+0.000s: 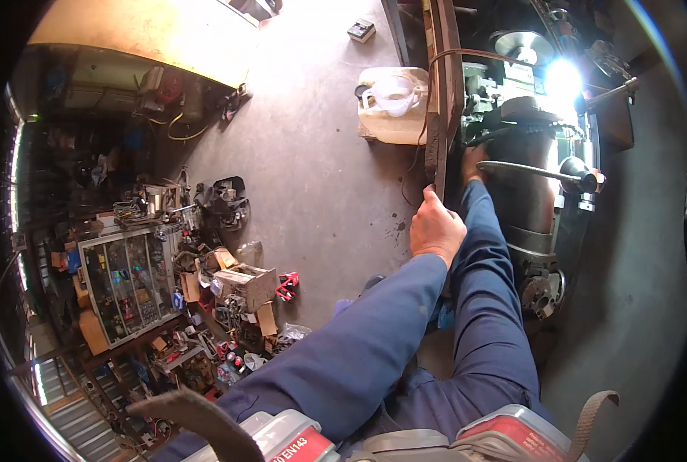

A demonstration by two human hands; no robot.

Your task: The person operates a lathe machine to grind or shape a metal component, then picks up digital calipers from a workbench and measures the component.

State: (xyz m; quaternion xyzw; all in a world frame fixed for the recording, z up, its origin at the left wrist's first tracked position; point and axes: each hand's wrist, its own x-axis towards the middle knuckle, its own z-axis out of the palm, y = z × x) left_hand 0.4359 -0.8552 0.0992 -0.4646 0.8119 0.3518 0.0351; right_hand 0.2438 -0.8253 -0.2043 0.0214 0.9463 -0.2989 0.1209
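Note:
My left hand (438,229) is closed at the near end of a long brown beam (436,115), its thumb side up against the beam. Past it, my right hand (473,163) reaches between the beam and a large dark metal cylinder (522,181) on a machine; its fingers are hidden there. A thin ribbed flexible arm (524,168) crosses over the cylinder, starting close to the right hand. Both forearms wear dark blue sleeves.
A bright lamp (563,77) glares over the machine's far end. Left of the beam stands a cut plastic container (393,127) on the grey floor (320,169). A small box (361,31) lies farther off. Cluttered shelves and a glazed cabinet (130,285) fill the left.

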